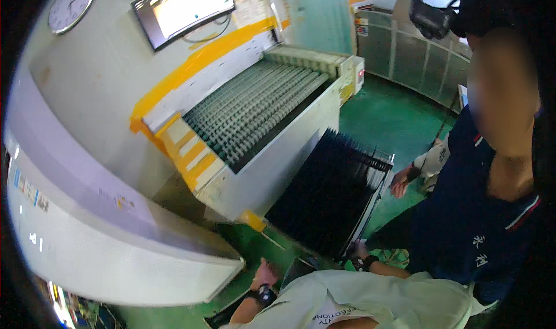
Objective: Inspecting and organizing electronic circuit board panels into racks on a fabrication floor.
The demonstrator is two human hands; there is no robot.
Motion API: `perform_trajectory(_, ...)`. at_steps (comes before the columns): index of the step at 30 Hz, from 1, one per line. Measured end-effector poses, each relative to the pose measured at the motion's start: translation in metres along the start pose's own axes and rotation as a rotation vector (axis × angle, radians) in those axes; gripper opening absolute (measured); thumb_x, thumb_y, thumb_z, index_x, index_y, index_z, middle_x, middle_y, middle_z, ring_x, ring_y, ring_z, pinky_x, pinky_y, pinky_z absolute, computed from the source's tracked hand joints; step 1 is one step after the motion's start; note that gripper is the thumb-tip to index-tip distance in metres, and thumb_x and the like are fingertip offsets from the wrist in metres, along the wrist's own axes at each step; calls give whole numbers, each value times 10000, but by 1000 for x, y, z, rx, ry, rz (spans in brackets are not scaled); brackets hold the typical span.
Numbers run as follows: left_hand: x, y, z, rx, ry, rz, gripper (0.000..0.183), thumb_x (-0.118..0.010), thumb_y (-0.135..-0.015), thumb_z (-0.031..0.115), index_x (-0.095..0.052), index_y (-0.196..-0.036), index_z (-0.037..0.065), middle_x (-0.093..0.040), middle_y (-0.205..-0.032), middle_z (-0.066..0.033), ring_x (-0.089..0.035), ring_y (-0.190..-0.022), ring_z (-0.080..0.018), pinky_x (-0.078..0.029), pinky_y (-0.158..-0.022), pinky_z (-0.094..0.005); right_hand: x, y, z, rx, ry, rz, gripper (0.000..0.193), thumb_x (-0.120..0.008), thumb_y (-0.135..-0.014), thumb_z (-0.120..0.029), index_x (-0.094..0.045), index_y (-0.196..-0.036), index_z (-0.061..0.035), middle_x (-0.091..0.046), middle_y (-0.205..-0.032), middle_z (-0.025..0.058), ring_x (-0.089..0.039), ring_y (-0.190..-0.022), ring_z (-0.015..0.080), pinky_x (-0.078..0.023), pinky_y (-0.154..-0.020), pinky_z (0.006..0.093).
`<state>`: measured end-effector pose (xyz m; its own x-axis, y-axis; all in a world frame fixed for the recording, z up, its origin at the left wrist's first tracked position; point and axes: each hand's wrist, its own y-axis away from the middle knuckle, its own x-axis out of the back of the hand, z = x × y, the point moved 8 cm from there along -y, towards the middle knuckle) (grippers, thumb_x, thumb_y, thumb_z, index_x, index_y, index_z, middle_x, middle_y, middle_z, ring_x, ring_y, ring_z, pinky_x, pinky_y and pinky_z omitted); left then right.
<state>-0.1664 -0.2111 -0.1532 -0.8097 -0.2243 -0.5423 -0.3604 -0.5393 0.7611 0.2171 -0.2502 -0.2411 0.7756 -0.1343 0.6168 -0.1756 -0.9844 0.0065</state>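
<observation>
A dark rack (324,196), packed with upright thin black slats or panels, stands low in front of me with a metal rail along its right side. At the near end of that rail is my right hand (358,250), with a black band on the wrist; it looks curled on the rack's corner, its fingertips in shadow. My left hand (264,273), also banded at the wrist, hangs left of the rack with fingers curled and nothing visible in them. Near the rail's far end is the hand (400,184) of a co-worker; whether it touches the rack is unclear.
A roller conveyor machine (260,109) with yellow tape stands beyond the rack. The co-worker (457,201), in dark clothing, stands close on my right. A white cabinet-like housing (127,253) curves along my left. A screen (185,7) and clock (72,6) hang on the wall.
</observation>
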Motion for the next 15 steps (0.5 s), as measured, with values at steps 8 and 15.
perform_trajectory(8,-110,-32,-32,-28,148,57,638,-417,-808,622,-444,-1180,104,-511,-1127,-103,-488,-992,-273,-393,-798,-466,-19,2,23,239,170,-281,390,-582,-688,-412,-539,-875,-72,-547,-790,160,-552,-768,297,-457,-707,419)
perform_trajectory(15,-148,-40,6,-54,60,-225,421,-473,-843,522,-537,-1060,167,-558,-1016,-30,-517,-930,-213,-407,-755,-361,6,-9,8,-424,-699,-171,290,-562,-782,-300,-535,-956,-70,-549,-842,110,-531,-799,271,-438,-760,368)
